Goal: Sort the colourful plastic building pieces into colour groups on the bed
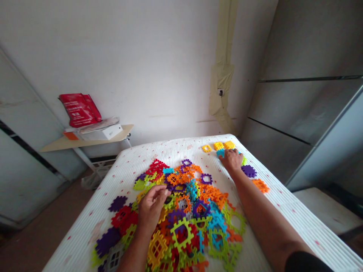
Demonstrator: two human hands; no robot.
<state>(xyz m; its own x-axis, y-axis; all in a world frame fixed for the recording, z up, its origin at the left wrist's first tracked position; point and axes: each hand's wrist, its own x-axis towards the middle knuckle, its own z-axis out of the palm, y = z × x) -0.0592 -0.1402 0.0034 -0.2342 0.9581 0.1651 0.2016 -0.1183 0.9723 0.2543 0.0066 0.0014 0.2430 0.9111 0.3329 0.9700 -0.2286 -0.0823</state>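
Observation:
My right hand (232, 160) reaches to the far right of the table, its fingers bent down over a blue notched plastic tile (220, 152) that they partly hide. Close by that hand are yellow tiles (229, 144), a green tile (244, 161), a purple tile (249, 171) and an orange tile (261, 185). My left hand (150, 207) hovers over the left part of a large mixed heap of interlocking tiles (181, 234). Its thumb and index finger come close together in a pinch; whether anything small is between them is hidden.
The heap covers the table's near middle, on a white dotted cloth (113, 189). A side table (56, 143) at the left carries a white box (109, 132) and a red bag (79, 109). Grey cabinet panels (300, 102) stand at the right, beyond the cloth's edge.

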